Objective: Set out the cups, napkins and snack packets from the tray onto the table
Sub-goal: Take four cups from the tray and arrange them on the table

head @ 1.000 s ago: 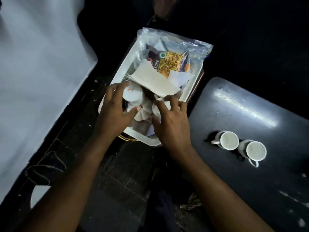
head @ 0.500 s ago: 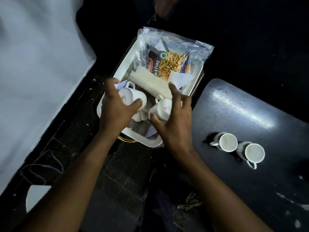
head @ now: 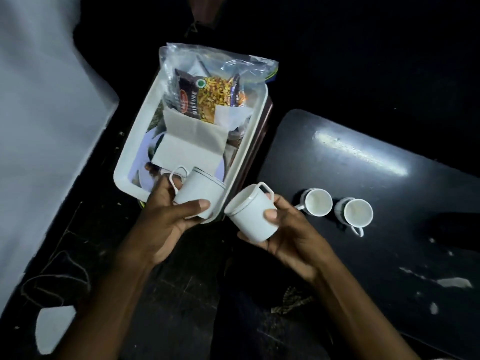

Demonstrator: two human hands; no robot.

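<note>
A white tray (head: pixel 131 162) holds folded white napkins (head: pixel 193 141) and a clear bag with a snack packet (head: pixel 207 100) marked "mixture". My left hand (head: pixel 168 224) grips a white cup (head: pixel 201 189) above the tray's near corner, tilted on its side. My right hand (head: pixel 291 235) holds a second white cup (head: pixel 250 216) just right of the tray, between tray and table. Two more white cups, one on the left (head: pixel 318 202) and one on the right (head: pixel 357 213), stand upright side by side on the dark table (head: pixel 389 255).
A pale sheet or wall (head: pixel 39 126) fills the left side. The floor below is dark, with a pale patch (head: pixel 52 328) at lower left. The tray rests on a dark red-brown support (head: pixel 262 131). White specks mark the table's near part.
Both hands have lifted a cup each out of the tray and drawn them toward me. The right hand's cup has moved right, off the tray toward the table.
</note>
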